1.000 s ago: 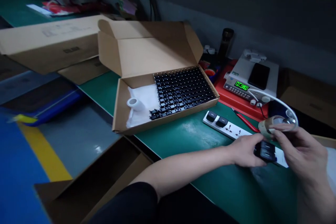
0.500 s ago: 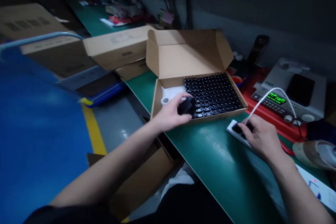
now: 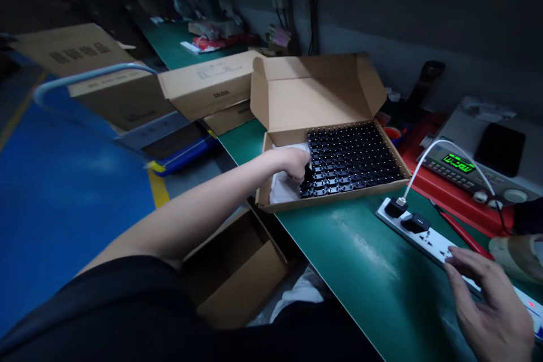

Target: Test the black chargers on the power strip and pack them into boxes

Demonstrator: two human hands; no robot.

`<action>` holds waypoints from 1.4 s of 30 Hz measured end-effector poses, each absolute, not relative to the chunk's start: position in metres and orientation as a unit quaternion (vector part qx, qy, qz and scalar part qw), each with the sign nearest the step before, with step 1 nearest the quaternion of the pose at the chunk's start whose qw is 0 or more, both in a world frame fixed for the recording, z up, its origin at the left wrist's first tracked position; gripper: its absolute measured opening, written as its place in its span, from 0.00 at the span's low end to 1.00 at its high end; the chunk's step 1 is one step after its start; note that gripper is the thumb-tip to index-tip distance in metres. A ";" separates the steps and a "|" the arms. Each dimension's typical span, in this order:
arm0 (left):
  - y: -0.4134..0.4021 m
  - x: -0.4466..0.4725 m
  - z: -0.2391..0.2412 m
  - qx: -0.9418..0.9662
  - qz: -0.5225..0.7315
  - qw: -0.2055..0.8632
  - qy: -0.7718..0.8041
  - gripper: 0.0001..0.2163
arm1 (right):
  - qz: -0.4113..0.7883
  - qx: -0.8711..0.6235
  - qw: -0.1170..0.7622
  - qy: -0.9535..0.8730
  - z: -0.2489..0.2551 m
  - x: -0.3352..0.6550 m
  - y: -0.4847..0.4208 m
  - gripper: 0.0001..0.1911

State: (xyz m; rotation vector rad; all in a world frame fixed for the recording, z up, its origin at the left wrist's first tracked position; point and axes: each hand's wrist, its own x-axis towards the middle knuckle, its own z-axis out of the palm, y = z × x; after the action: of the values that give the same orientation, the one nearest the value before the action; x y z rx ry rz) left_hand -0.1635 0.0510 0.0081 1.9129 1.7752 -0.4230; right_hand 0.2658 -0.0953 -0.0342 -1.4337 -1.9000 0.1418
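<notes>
My left hand (image 3: 297, 164) reaches into an open cardboard box (image 3: 331, 201), its fingers closed on a black plug-in charger (image 3: 306, 176) at the left edge of the packed rows. Tight rows of black chargers (image 3: 356, 153), their metal pins pointing up, fill most of the box. White packing material (image 3: 285, 189) lies under and beside my left hand. My right hand (image 3: 487, 300) hovers over the near end of a white power strip (image 3: 435, 243), fingers apart and holding nothing. Two black chargers (image 3: 416, 223) sit in the strip, and a white cable (image 3: 419, 164) runs from the farther one.
Behind the strip, a grey meter with a green display (image 3: 458, 163) rests on a red base (image 3: 441, 192). A red pen-like tool (image 3: 464, 233) and a tape roll (image 3: 515, 254) lie nearby. Cartons (image 3: 216, 82) stand left, beside a trolley handle (image 3: 97, 70). Below the bench is an open carton (image 3: 246, 288).
My left hand has lowered a black charger to the left edge of the rows. My right hand has left the chargers in the strip and drawn back toward me, opening.
</notes>
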 end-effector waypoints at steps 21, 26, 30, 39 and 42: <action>0.033 -0.174 0.008 0.745 -0.148 0.220 0.612 0.37 | 0.092 -0.520 0.324 -0.785 -0.111 0.297 -0.132 0.14; 0.024 -0.187 0.013 0.753 -0.183 0.107 0.623 0.33 | 0.091 -0.531 0.319 -0.780 -0.115 0.297 -0.132 0.15; 0.015 -0.199 -0.002 0.730 -0.234 0.067 0.639 0.26 | 0.084 -0.523 0.320 -0.786 -0.116 0.296 -0.130 0.15; 0.006 -0.212 0.036 0.694 -0.204 0.001 0.691 0.19 | 0.086 -0.517 0.317 -0.791 -0.116 0.297 -0.134 0.13; -0.013 -0.203 0.083 0.660 -0.117 -0.051 0.740 0.25 | 0.088 -0.516 0.330 -0.785 -0.115 0.294 -0.132 0.11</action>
State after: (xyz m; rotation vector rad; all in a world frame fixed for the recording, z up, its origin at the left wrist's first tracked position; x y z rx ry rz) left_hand -0.2026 -0.0125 0.0831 2.1444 2.4038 -0.3804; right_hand 0.2940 -0.1321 -0.1153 -1.3492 -2.0539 0.2313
